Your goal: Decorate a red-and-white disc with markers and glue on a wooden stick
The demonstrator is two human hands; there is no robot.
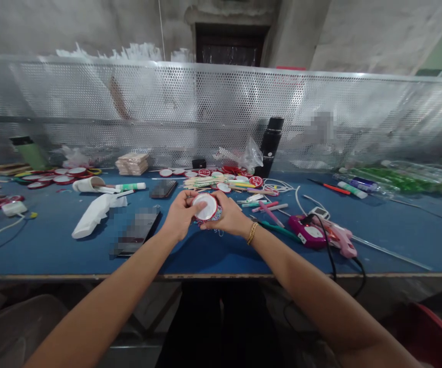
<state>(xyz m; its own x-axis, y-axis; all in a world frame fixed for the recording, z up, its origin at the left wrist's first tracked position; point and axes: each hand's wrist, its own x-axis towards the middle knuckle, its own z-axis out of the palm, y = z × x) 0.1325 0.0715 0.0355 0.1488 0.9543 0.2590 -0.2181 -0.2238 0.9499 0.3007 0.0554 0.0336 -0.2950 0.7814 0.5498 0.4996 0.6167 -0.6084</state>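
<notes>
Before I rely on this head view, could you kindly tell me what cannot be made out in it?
Disc: head view; underside faces away, left hand covers part of the top.
Right hand: head view; some fingers are hidden behind the disc.
Large dark device: head view; pixelation masks much of it.
Flask: head view; print too small to read.
Red container: head view; cut off by the right edge.

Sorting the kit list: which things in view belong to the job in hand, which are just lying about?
Likely the job:
red-rimmed disc, held by left hand and right hand
loose discs, similar rims
glue gun, perhaps; not in hand

Probably just lying about:
black flask
green bottle
phone
</notes>
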